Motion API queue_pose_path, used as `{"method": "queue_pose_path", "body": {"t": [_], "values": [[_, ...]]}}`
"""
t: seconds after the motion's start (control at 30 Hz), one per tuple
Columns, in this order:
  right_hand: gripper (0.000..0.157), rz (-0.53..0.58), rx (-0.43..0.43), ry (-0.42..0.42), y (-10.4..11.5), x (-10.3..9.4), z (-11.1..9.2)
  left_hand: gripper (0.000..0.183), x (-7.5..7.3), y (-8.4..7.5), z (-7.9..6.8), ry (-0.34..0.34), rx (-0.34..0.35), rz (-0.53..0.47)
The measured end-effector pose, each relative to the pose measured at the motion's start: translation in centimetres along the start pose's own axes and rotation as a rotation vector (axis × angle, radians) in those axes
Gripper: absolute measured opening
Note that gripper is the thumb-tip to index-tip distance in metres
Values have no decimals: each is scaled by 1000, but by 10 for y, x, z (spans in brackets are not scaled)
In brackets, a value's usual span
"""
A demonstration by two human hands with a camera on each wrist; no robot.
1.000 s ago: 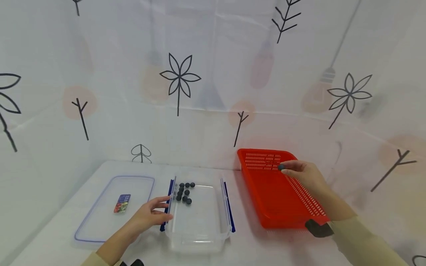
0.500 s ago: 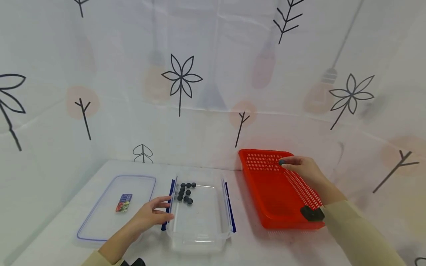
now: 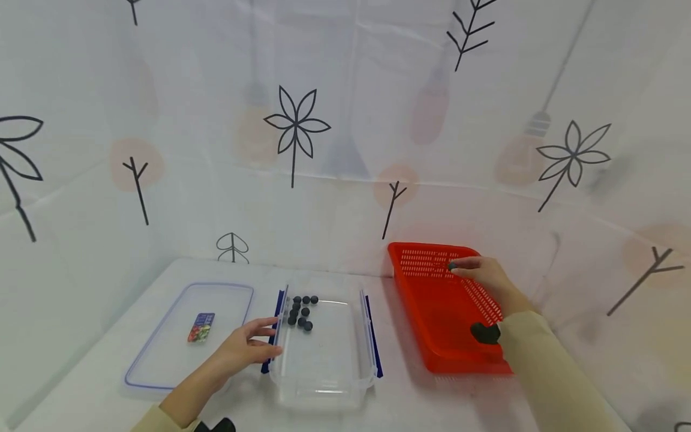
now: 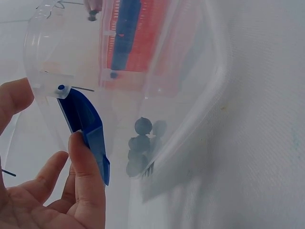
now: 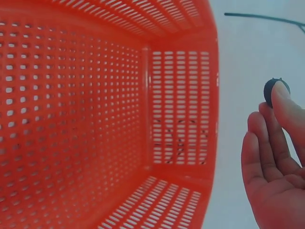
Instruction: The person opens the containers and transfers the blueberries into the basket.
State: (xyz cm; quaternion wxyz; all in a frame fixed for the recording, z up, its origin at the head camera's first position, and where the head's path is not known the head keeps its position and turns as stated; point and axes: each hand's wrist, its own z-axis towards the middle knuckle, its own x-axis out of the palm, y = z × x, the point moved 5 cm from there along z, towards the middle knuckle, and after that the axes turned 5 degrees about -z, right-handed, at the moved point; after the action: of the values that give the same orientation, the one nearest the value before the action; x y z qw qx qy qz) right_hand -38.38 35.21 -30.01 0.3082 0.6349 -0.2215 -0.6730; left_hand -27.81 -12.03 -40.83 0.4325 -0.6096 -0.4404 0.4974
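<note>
My right hand (image 3: 488, 279) pinches a blueberry (image 5: 271, 93) between thumb and fingertips. It is raised over the far part of the red basket (image 3: 418, 324); in the right wrist view the hand appears past the basket's rim. My left hand (image 3: 243, 348) lies along the left side of the clear plastic container (image 3: 329, 360), fingers spread and relaxed. One left fingertip touches the blue latch (image 4: 88, 124) in the left wrist view. Several blueberries (image 3: 305, 312) lie grouped at the far left inside the container.
A clear lid with a purple-blue rim (image 3: 148, 360) lies flat to the left, a colourful label (image 3: 201, 328) on it. Another blue latch (image 3: 372, 336) hangs on the container's right side. A white patterned curtain (image 3: 345, 138) stands behind the table.
The right hand and forearm have swung left over the basket, still pinching the blueberry. The left hand stays at the container's side. The head view has shifted slightly.
</note>
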Motion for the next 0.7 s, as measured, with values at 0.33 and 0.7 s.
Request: {"method": "queue_pose_path", "body": {"t": [0.33,0.7], "values": [[39,-51,79,122,-28,12,13,66,-1,-3,-1,2,1,-4],[33,-112,120,171,-43,20,12,68,-2,-4,-2,22,10,-20]]}}
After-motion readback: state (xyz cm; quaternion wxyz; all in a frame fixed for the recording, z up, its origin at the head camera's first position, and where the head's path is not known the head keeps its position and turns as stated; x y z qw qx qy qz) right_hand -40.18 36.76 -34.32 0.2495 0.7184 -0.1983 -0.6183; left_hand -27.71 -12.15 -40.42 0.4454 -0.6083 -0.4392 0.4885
